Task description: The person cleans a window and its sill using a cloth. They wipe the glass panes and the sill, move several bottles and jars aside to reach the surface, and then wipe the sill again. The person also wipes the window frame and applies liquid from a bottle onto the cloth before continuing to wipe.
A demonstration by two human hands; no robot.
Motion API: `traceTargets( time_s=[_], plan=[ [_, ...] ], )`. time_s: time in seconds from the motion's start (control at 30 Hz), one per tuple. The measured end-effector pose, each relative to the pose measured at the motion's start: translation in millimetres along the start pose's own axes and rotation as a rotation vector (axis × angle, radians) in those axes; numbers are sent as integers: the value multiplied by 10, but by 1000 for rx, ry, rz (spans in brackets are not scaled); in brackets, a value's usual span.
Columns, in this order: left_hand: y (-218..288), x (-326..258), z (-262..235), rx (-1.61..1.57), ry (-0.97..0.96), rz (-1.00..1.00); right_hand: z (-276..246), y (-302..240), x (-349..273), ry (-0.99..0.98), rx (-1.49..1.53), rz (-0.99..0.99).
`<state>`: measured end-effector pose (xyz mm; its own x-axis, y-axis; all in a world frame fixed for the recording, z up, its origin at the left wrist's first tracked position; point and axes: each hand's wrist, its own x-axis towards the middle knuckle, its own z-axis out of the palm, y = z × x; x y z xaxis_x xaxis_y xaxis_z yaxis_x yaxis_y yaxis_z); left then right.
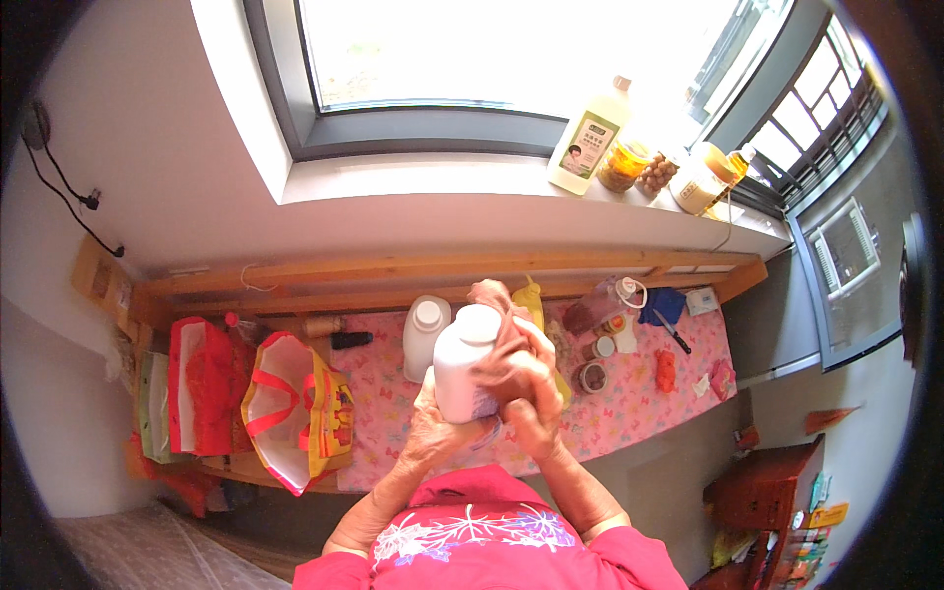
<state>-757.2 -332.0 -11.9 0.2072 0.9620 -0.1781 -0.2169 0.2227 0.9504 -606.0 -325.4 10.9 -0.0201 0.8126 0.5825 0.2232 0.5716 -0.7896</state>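
My left hand [438, 433] grips a white plastic bottle [458, 366] with a white screw cap by its lower side, held up in front of my chest. Bunched in my right hand [536, 398] is a brown cloth [503, 344], pressed against the bottle's right side. Part of the bottle's label shows low down beside my fingers. Just behind and to the left, a second white bottle [417, 356] stands on the pink patterned tablecloth [379, 428]. Something yellow [529, 298] is partly hidden behind the cloth and my right hand.
On the right of the table are small jars [593, 378], a large clear jug [593, 305], a knife [674, 332] and a red bundle [666, 371]. A yellow-and-red shopping bag [329, 418] stands at the left. Bottles and jars, including a tall bottle [573, 175], line the windowsill.
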Motion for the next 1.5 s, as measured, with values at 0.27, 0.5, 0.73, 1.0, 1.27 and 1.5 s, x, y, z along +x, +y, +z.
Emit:
traceTargets(
  time_s=[0.27, 0.5, 0.73, 1.0, 1.27, 1.5],
  plan=[
    [2, -23, 21, -24, -5, 39, 140, 14, 95, 181, 140, 281],
    [35, 19, -95, -193, -61, -10, -8, 36, 440, -118, 648, 546],
    [243, 250, -318, -426, -16, 107, 185, 75, -13, -195, -47, 41],
    [383, 299, -258, -317, -29, 207, 184, 96, -64, -151, 37, 45],
    [239, 124, -104, -170, -123, 114, -133, -249, 818, -242, 533, 324],
    [238, 192, -61, -245, -56, 68, 27, -89, 592, -93, 323, 109]
  ],
)
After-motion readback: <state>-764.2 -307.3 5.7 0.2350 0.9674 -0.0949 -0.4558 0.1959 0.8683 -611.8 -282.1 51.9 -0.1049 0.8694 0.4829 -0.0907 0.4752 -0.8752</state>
